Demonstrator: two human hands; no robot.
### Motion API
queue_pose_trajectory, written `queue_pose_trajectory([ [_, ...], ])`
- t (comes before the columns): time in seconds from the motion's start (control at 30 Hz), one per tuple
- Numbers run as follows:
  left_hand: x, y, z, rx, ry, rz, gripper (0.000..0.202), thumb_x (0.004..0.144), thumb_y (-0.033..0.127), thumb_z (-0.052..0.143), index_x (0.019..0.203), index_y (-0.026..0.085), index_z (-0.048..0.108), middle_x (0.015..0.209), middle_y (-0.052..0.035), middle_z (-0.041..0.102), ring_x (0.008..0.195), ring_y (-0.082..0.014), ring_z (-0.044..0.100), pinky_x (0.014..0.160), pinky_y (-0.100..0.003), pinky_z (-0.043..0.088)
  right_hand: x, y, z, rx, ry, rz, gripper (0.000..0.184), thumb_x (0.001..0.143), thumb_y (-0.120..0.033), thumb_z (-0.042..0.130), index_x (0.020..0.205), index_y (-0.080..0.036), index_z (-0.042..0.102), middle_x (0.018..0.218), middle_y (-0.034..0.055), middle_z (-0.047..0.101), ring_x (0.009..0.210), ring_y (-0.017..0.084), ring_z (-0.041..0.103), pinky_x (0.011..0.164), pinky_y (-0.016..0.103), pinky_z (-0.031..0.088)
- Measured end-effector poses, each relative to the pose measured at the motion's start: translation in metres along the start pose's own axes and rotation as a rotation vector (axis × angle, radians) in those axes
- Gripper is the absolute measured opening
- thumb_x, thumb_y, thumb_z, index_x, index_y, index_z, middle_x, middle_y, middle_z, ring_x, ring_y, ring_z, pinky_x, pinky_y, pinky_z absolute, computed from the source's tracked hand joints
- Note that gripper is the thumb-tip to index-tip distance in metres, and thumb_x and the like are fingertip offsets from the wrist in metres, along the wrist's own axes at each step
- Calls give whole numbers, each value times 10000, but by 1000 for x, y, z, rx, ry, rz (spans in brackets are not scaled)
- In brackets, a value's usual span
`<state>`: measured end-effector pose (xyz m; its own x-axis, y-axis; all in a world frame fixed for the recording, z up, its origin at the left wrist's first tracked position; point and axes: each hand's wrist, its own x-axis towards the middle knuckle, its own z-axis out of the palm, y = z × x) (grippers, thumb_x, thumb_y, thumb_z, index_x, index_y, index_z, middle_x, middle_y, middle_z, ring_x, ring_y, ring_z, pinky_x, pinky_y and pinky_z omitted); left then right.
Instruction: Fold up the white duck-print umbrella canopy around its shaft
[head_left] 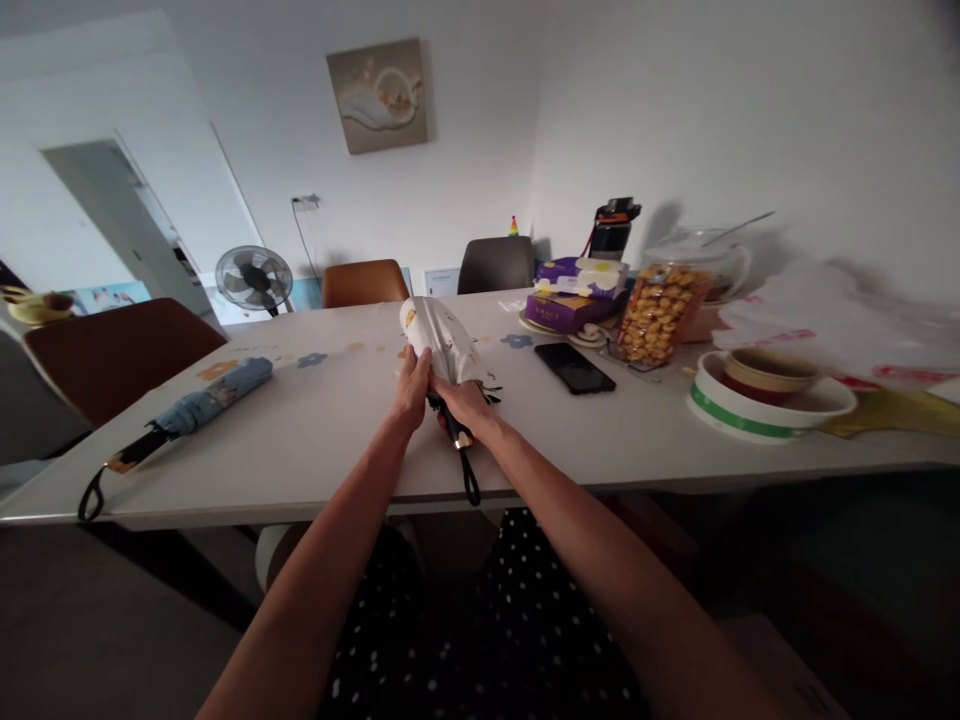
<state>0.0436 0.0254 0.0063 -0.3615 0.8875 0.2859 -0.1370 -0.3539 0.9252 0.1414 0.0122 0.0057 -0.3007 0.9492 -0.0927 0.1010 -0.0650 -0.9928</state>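
Note:
A folded white umbrella (442,338) with small printed patterns lies on the grey table (337,440), pointing away from me. My left hand (412,388) is closed around its lower canopy. My right hand (463,402) grips the black handle end, whose wrist loop (470,482) hangs over the table's front edge. A second folded umbrella (202,403), light blue with a black handle and loop, lies apart at the table's left.
A black phone (574,367) lies right of my hands. Beyond it stand a purple box (564,310), a snack jar (661,312), a white-green bowl (765,410) and plastic bags (840,330). Chairs (112,355) and a fan (253,278) ring the table.

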Motion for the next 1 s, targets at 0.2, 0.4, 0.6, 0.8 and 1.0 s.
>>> queue_pose_trajectory([
  [0.2,6,2,-7,-335,-21,-262,300,710,355,617,873,103,609,790,-101,667,899,-244,625,830,-348,483,-2,4,-1,-86,-157,-15,377,784,-482,546,604,-151,527,370,1,502,272,127,460,275,221,393],
  [0.4,10,3,-13,-546,-57,-387,295,736,326,541,935,124,621,849,-81,685,931,-240,627,872,-345,483,-1,6,0,-68,-301,39,420,764,-529,568,608,-142,524,388,5,511,276,122,468,265,216,397],
  [0.6,12,0,-17,-536,-59,-346,384,716,352,537,1005,112,616,865,-86,689,918,-265,634,864,-373,494,1,7,6,80,-291,-28,374,757,-489,609,757,-118,568,572,33,608,338,118,524,279,216,435],
  [0.8,6,7,-16,-477,-100,-363,435,723,414,513,1021,114,618,895,-101,687,939,-288,627,875,-406,489,-1,5,6,215,-411,-20,368,710,-382,690,937,-138,534,663,39,639,519,206,654,350,238,497],
  [1.0,5,10,-13,-480,-80,-488,440,729,408,526,1049,117,605,896,-114,688,951,-306,624,912,-430,469,-6,1,3,44,-303,30,224,741,-325,630,761,-117,548,415,-13,524,277,114,462,267,206,397],
])
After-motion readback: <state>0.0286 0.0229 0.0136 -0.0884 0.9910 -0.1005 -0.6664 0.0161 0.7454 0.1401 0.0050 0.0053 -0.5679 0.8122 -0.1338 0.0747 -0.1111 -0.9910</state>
